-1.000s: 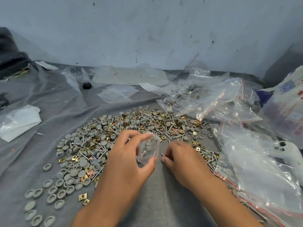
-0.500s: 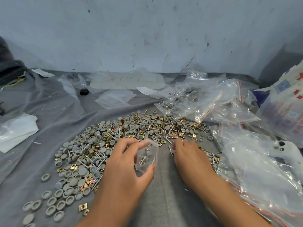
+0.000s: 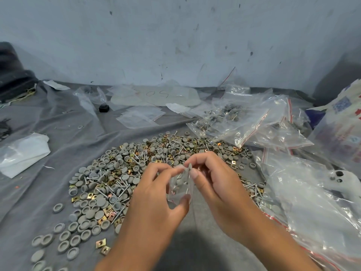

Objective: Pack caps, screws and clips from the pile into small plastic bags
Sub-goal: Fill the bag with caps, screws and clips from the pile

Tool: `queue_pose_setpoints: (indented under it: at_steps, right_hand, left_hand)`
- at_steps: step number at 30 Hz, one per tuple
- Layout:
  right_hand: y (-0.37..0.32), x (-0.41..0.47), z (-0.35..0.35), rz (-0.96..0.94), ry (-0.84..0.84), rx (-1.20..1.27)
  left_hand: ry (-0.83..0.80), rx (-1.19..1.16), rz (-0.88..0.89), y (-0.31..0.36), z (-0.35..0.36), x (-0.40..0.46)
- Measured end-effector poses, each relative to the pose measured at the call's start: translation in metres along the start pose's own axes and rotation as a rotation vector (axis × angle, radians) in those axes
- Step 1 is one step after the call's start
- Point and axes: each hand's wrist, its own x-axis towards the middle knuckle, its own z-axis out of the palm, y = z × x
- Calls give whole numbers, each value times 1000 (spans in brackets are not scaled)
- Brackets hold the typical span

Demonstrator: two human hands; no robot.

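Head view: both hands meet at a small bag, just above the near edge of the pile.

Grey cloth (image 3: 48, 184) carries the wide pile (image 3: 125, 173) of round grey caps, thin metal screws and square brass clips, lying left and ahead of the hands. The small clear bag (image 3: 180, 187) stands upright between them; left hand (image 3: 154, 192) pinches it top and bottom, right hand (image 3: 216, 184) pinches something thin at its mouth.

The right hand (image 3: 216, 184) has left the grey cloth and now pinches the top of the small clear plastic bag (image 3: 180, 185), which the left hand (image 3: 154, 192) has lifted.
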Motion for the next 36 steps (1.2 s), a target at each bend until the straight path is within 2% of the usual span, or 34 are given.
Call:
queue_pose_setpoints:
  at_steps: [5,8,11,14,17,20,23,27,29,36]
  right_hand:
    - [-1,-2,2,-131,-30,-289]
    - [1,1,0,-145,70,-238]
    - [21,7,-8,12,168,-153]
    - [52,8,-7,287,-3,-342]
    - [68,6,1,390,-159,-481]
    - [73,10,6,368,-175,-581]
    - [75,17,14,322,-118,-518]
    - [77,23,29,251,-219,-545]
    - [78,22,32,259,-248,-587]
    - [81,19,24,310,-182,-701]
  left_hand:
    - [11,-7,4,1,0,2]
    - [12,-10,-15,0,-3,2]
    - [14,-10,-36,0,-5,2]
    - [12,-2,-45,2,-7,2]
    - [3,1,-47,2,-8,2]
    - [7,-15,-47,1,-8,2]
    - [16,-14,-42,0,-9,2]
    - [14,-11,-39,-1,-9,3]
    - [9,0,-39,-2,-10,3]
    - [6,11,-47,-3,-13,2]
